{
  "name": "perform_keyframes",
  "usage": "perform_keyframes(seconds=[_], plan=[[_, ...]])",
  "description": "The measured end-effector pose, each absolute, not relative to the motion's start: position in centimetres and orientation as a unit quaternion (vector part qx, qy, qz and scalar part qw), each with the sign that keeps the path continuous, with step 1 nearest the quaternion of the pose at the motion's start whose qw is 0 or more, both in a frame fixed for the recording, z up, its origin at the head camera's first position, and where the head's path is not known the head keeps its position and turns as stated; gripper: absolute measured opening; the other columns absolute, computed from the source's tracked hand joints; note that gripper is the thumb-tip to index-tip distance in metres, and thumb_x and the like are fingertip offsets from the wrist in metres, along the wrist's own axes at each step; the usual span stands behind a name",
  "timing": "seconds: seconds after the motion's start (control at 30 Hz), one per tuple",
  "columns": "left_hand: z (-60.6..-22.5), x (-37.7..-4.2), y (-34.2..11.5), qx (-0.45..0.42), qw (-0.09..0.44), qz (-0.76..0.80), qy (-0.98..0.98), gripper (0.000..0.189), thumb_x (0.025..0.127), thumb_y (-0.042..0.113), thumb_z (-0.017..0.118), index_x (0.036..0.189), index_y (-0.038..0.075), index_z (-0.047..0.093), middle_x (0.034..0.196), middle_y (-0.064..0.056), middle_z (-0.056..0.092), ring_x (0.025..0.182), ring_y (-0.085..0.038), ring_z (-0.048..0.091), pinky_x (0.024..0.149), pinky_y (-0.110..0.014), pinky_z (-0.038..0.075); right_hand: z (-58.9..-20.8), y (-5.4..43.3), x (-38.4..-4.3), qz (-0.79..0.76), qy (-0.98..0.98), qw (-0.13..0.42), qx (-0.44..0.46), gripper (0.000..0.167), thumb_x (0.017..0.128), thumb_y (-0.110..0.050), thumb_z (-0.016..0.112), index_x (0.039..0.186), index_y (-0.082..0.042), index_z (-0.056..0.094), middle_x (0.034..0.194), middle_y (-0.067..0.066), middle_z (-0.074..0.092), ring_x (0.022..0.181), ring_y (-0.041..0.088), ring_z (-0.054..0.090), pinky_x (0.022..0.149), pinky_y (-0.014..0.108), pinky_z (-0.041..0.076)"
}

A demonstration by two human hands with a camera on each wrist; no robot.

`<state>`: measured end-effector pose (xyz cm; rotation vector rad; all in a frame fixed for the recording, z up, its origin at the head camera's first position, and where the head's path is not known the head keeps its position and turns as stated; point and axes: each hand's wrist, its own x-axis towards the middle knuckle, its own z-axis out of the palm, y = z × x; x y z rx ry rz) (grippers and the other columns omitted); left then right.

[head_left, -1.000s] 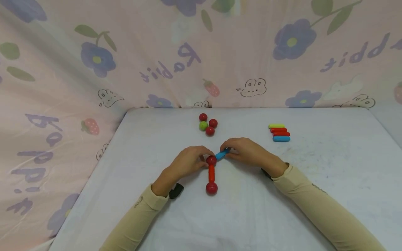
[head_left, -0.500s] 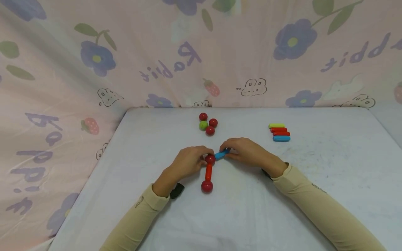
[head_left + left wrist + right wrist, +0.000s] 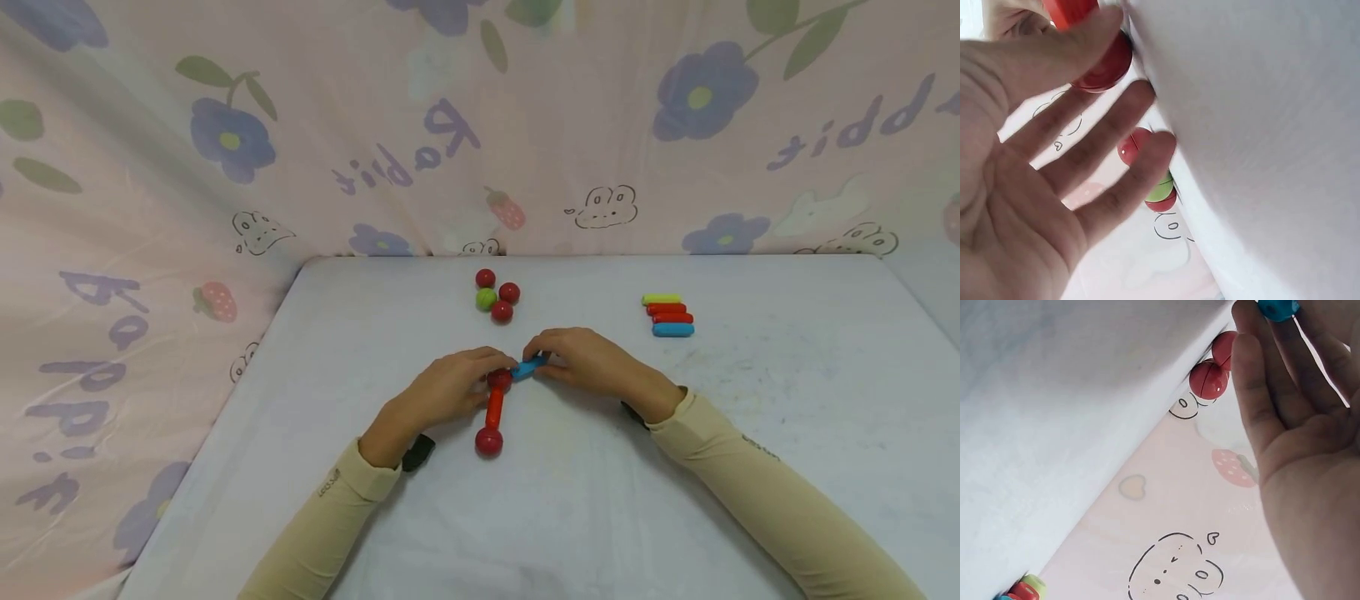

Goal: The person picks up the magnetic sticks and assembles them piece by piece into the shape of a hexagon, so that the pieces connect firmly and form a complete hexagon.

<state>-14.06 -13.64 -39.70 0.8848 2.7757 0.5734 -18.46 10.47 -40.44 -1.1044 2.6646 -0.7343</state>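
Observation:
My left hand (image 3: 446, 387) pinches a red ball (image 3: 500, 381) between thumb and fingers. A red rod (image 3: 494, 408) runs from that ball toward me and ends in a second red ball (image 3: 489, 442). Between the fingertips of my right hand (image 3: 581, 362) is the outer end of a blue rod (image 3: 528, 367), whose inner end meets the pinched ball. The left fingertips lie over that joint and partly hide it. In the left wrist view, the thumb crosses the red ball (image 3: 1107, 70); the right wrist view shows the blue rod's tip (image 3: 1279, 309) at the fingers.
Farther back on the white table (image 3: 360, 300) sit several loose balls, among them a green ball (image 3: 486, 299) and a red ball (image 3: 502, 312). To the right lie a yellow rod (image 3: 662, 299), two red rods (image 3: 672, 318) and another blue rod (image 3: 673, 330). A patterned cloth (image 3: 525, 125) rises behind.
The red rod and its near ball have swung a little to the left and away from me. My left fingertips have moved over the joint with the blue rod. My right hand has barely moved.

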Motion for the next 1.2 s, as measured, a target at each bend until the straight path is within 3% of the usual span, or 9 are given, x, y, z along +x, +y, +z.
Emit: perform_keyframes(seconds=[0.4,0.9,1.03,1.2], plan=[[-39.94,-14.33,-13.89,0.314,0.062,0.196,0.927,0.037,0.084,0.015,0.080,0.119,0.020,0.070,0.110,0.008,0.070,0.099,-0.009,0.064,0.095,-0.030,0.054,-40.48,10.37,-18.29,-0.244,0.892,0.078,-0.373,0.028,0.087,-0.016,0.078,0.114,-0.015,0.072,0.107,-0.003,0.074,0.097,0.014,0.068,0.093,0.038,0.056],[-40.10,-14.32,-13.81,0.331,0.065,0.227,0.914,0.032,0.088,-0.005,0.067,0.114,0.016,0.070,0.104,0.005,0.068,0.094,-0.010,0.061,0.094,-0.028,0.055,-40.52,10.24,-18.08,-0.243,0.890,0.082,-0.377,0.027,0.087,-0.016,0.077,0.113,-0.017,0.071,0.106,-0.005,0.073,0.098,0.014,0.067,0.094,0.038,0.056],[-40.08,-14.59,-13.96,0.321,0.082,0.235,0.914,0.033,0.089,0.000,0.070,0.118,0.016,0.069,0.112,0.004,0.068,0.102,-0.010,0.061,0.098,-0.029,0.053,-40.50,10.22,-18.03,-0.239,0.892,0.080,-0.375,0.027,0.087,-0.017,0.077,0.114,-0.017,0.072,0.107,-0.004,0.073,0.099,0.013,0.067,0.094,0.038,0.056],[-39.75,-14.76,-14.30,0.281,0.128,0.264,0.914,0.049,0.087,0.004,0.075,0.132,0.017,0.062,0.119,0.002,0.068,0.106,-0.014,0.063,0.096,-0.031,0.054,-40.49,10.23,-17.99,-0.239,0.892,0.077,-0.375,0.027,0.087,-0.016,0.077,0.114,-0.017,0.072,0.107,-0.005,0.072,0.098,0.012,0.066,0.094,0.038,0.056]])
